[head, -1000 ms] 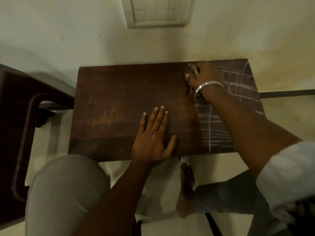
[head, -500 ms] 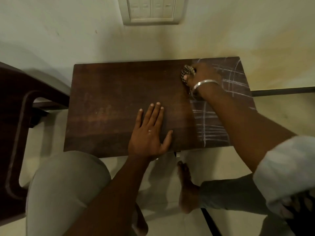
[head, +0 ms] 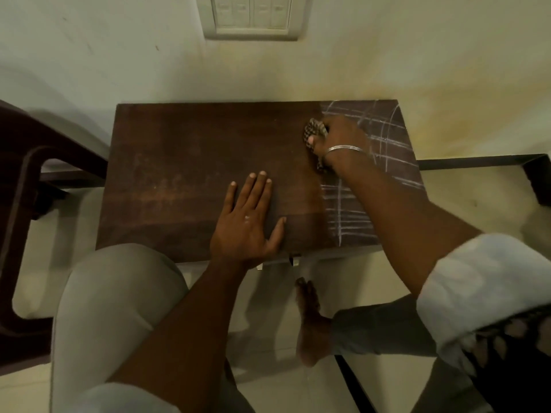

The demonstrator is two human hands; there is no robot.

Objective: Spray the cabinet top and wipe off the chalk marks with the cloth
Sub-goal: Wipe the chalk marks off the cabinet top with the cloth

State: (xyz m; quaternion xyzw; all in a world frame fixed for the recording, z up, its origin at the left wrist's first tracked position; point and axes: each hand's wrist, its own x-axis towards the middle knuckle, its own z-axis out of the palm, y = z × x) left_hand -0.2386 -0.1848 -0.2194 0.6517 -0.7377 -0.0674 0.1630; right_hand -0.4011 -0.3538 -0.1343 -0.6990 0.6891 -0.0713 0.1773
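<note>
Right hand [head: 340, 138] is gripping the cloth [head: 313, 131], upper right of frame, pressing it on the cabinet top [head: 185, 162] beside chalk marks [head: 387, 144]. Left hand [head: 246, 222] is lying flat at centre, fingers straight.

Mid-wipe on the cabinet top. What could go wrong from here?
1. The right forearm crosses over the chalk marks near the front edge, so it may smear them or pick up chalk.
2. The cloth is bunched small under the right hand, so strokes could leave streaks.
3. The metal bangle on that wrist sits close to the cabinet top and might scrape it.
</note>
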